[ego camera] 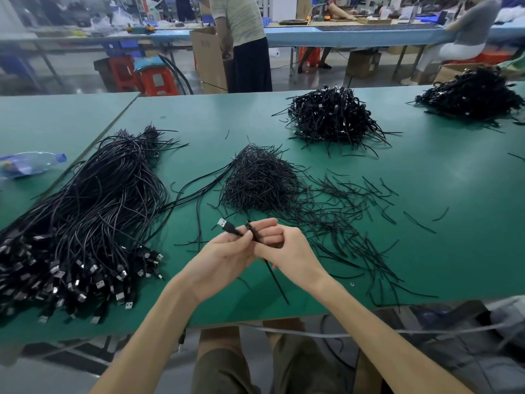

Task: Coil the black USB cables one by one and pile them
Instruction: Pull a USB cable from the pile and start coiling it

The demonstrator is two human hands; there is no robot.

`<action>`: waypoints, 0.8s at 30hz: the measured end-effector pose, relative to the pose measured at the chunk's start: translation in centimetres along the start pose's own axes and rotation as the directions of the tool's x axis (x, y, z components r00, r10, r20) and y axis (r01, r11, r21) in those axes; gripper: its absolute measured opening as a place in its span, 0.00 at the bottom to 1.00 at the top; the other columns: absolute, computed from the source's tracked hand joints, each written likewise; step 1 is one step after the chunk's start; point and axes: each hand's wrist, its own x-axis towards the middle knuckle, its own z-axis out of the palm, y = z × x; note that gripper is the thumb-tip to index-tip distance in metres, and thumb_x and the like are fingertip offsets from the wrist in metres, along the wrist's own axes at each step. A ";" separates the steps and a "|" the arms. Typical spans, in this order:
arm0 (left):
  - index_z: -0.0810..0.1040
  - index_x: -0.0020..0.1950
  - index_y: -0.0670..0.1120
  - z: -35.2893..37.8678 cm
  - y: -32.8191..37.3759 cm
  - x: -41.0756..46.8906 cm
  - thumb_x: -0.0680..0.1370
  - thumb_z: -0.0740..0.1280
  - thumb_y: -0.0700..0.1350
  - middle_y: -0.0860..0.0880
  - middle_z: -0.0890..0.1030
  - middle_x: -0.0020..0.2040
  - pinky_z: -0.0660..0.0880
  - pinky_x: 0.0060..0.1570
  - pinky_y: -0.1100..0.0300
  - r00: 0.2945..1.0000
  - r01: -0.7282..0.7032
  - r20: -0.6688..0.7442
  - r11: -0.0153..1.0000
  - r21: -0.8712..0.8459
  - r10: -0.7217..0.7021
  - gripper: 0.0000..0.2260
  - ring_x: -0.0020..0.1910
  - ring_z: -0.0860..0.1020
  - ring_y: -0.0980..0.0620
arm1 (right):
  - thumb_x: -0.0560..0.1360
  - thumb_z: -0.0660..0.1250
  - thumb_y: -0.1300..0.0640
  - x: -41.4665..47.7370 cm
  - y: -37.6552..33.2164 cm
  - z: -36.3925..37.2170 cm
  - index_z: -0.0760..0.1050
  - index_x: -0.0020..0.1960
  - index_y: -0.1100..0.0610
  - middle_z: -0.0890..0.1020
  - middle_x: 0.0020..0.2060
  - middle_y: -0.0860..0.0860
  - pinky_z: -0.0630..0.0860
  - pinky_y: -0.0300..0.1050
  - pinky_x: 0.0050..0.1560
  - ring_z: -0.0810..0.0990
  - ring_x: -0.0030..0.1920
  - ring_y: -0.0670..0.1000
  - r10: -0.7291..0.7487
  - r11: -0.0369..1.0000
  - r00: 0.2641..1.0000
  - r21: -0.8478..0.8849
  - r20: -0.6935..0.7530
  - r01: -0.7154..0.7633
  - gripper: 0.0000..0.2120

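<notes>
Pinching USB cable (229, 226), left hand (224, 257), right hand (287, 248), bottle label (12, 166) seemingly blurred

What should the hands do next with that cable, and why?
Probably wind in the loose black end trailing below the hands. The left hand and right hand both pinch the cable near its plug, while that end lies straight on the table.

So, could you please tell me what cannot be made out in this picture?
The cable, head view: the left hand and right hand cover its middle, so the coil count is hidden.
The uncoiled bundle, head view: cut off by the left edge.
The far pile, head view: cut off by the right edge.
The bottle, head view: label blurred, unreadable.
</notes>
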 end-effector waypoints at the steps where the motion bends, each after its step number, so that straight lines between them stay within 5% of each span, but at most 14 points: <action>1: 0.72 0.74 0.37 -0.3 0.1 -0.2 0.86 0.58 0.41 0.36 0.73 0.72 0.68 0.73 0.50 0.999 0.030 -0.016 0.999 0.025 -0.029 0.17 0.72 0.71 0.41 | 0.71 0.77 0.51 -0.1 0.1 -0.2 0.84 0.53 0.48 0.87 0.40 0.44 0.77 0.36 0.39 0.82 0.38 0.40 -0.006 1.000 1.000 0.007 -0.019 0.006 0.10; 5: 0.75 0.70 0.35 -1.1 -0.3 -0.6 0.85 0.60 0.39 0.35 0.77 0.68 0.75 0.67 0.50 0.995 0.050 -0.098 0.987 0.156 -0.034 0.15 0.68 0.77 0.40 | 0.71 0.78 0.50 0.1 0.8 -0.9 0.83 0.52 0.50 0.84 0.39 0.47 0.77 0.44 0.41 0.77 0.38 0.41 -0.044 0.987 0.999 -0.157 -0.002 0.043 0.11; 7: 0.80 0.64 0.36 -1.1 -0.7 -0.7 0.83 0.64 0.41 0.35 0.81 0.61 0.79 0.59 0.53 0.981 0.059 -0.194 0.975 0.214 -0.017 0.13 0.60 0.81 0.39 | 0.72 0.77 0.50 0.0 1.0 -0.7 0.83 0.52 0.49 0.80 0.37 0.43 0.71 0.38 0.40 0.76 0.36 0.42 -0.053 0.962 0.996 -0.265 0.066 0.069 0.10; 12: 0.85 0.50 0.40 -1.6 -1.1 -0.6 0.74 0.73 0.49 0.41 0.87 0.45 0.82 0.40 0.58 0.907 0.141 -0.413 0.864 0.484 0.084 0.13 0.41 0.86 0.45 | 0.74 0.75 0.54 -0.2 1.1 -0.8 0.82 0.60 0.51 0.82 0.45 0.49 0.77 0.48 0.48 0.79 0.41 0.50 -0.009 0.930 0.993 -0.364 0.114 0.050 0.14; 19: 0.81 0.52 0.44 -3.1 -0.6 -0.8 0.71 0.74 0.57 0.45 0.85 0.40 0.80 0.35 0.56 0.929 0.235 -0.368 0.714 0.660 0.034 0.19 0.35 0.83 0.47 | 0.79 0.69 0.60 -0.5 1.4 -0.6 0.82 0.59 0.58 0.80 0.46 0.54 0.73 0.50 0.54 0.77 0.50 0.54 -0.068 0.783 0.966 -0.586 0.250 0.207 0.10; 24: 0.77 0.45 0.54 -3.0 -0.6 -0.7 0.82 0.59 0.62 0.55 0.80 0.33 0.72 0.32 0.66 0.971 0.239 -0.222 0.281 0.929 -0.092 0.15 0.29 0.76 0.61 | 0.81 0.65 0.59 -1.1 2.0 0.6 0.79 0.60 0.59 0.79 0.50 0.53 0.74 0.49 0.57 0.75 0.55 0.52 -0.138 0.647 0.930 -0.680 0.340 0.345 0.09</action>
